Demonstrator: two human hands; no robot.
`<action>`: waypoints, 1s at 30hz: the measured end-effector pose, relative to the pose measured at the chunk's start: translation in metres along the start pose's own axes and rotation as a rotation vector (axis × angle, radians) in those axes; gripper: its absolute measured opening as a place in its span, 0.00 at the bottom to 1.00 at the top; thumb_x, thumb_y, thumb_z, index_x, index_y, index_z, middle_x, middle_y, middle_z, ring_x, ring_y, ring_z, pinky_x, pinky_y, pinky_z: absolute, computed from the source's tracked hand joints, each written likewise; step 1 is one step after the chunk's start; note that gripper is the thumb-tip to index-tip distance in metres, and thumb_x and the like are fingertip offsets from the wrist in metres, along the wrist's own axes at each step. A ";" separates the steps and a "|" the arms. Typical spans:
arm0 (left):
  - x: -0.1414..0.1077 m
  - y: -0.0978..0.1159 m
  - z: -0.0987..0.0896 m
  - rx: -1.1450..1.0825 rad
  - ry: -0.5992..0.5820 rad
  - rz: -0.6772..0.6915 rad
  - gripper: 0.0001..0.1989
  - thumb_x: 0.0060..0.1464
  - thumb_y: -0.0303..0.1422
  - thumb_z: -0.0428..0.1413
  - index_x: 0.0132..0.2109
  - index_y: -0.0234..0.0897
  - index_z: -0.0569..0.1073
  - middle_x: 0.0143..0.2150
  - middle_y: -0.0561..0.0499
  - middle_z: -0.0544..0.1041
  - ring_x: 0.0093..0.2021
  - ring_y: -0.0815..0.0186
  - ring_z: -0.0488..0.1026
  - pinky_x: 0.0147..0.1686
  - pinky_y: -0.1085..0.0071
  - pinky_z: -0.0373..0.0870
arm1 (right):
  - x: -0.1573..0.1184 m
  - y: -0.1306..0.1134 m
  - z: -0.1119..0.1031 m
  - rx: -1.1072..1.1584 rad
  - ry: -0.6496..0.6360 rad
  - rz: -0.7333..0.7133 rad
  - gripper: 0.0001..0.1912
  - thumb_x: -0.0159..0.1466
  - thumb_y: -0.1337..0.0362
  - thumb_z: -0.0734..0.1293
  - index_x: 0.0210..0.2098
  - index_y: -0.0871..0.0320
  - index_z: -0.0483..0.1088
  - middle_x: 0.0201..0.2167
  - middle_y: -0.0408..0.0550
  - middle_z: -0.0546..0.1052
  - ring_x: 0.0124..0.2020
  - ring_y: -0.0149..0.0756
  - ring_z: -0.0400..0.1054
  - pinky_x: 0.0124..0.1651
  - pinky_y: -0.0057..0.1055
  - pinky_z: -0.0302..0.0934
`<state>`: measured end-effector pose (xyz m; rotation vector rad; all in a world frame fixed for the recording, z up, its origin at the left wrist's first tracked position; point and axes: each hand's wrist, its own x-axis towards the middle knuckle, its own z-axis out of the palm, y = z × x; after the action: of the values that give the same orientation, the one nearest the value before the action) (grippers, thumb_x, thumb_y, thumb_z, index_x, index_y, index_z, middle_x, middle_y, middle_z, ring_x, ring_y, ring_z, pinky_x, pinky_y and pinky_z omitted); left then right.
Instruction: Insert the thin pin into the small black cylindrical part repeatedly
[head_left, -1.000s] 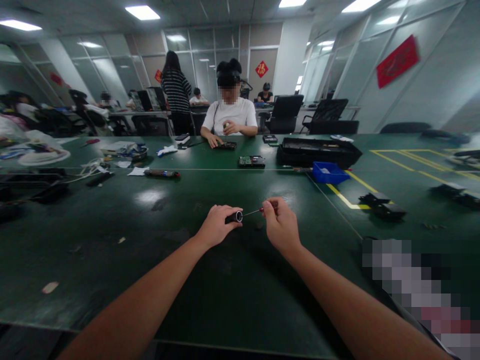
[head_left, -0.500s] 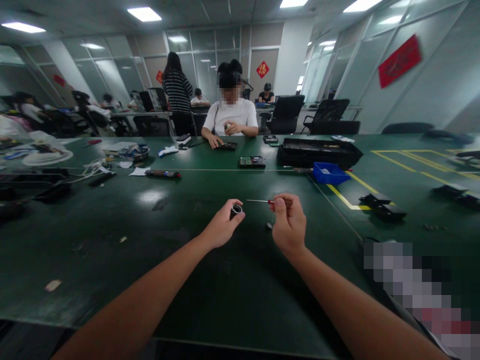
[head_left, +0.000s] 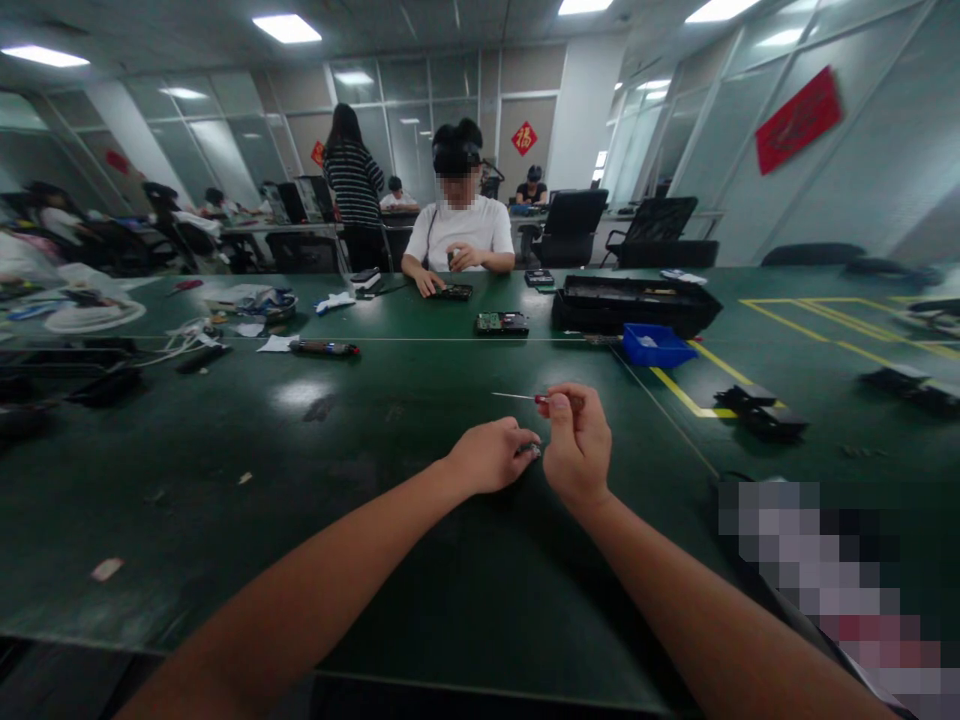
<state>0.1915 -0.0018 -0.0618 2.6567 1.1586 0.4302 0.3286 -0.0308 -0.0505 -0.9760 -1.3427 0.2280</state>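
In my right hand a thin screwdriver with a red-ended handle is gripped, its metal shaft pointing left above the table. My left hand is low over the green table just left of it. Its thumb and fingers close at a small silvery part that is mostly covered by the fingertips. The dark round piece with a silver rim seen earlier in this hand is hidden now, so I cannot tell whether it is still in the palm.
A circuit-board drive, a blue tray and a long black housing lie ahead. A pen-shaped electric tool lies left. Black parts lie right. Across the table a person handles another drive.
My left hand has moved right and down to the small silvery part, and the dark round piece has gone out of sight. My right hand stays nearly still with the screwdriver.
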 end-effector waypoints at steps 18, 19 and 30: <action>-0.013 -0.075 -0.029 -0.471 0.229 -0.301 0.15 0.57 0.44 0.57 0.40 0.37 0.80 0.39 0.43 0.79 0.37 0.58 0.75 0.38 0.63 0.67 | 0.001 -0.002 -0.001 0.018 -0.040 0.057 0.08 0.72 0.58 0.60 0.44 0.54 0.68 0.35 0.46 0.76 0.35 0.37 0.72 0.40 0.37 0.65; -0.019 -0.088 -0.036 -0.551 0.269 -0.364 0.16 0.55 0.45 0.58 0.40 0.36 0.79 0.37 0.44 0.78 0.33 0.61 0.73 0.34 0.65 0.66 | 0.001 -0.002 -0.001 0.021 -0.049 0.059 0.08 0.72 0.58 0.60 0.44 0.54 0.68 0.34 0.46 0.76 0.35 0.37 0.72 0.39 0.37 0.65; -0.138 -0.209 -0.106 -1.200 0.973 -0.905 0.10 0.56 0.28 0.52 0.44 0.30 0.74 0.32 0.49 0.70 0.23 0.69 0.66 0.19 0.75 0.60 | -0.002 0.000 0.000 -0.025 -0.140 0.071 0.09 0.72 0.58 0.59 0.44 0.54 0.68 0.35 0.46 0.76 0.37 0.38 0.72 0.41 0.38 0.66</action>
<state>-0.0767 0.0440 -0.0517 0.7284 1.4230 1.5927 0.3279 -0.0322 -0.0518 -1.0446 -1.4423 0.3392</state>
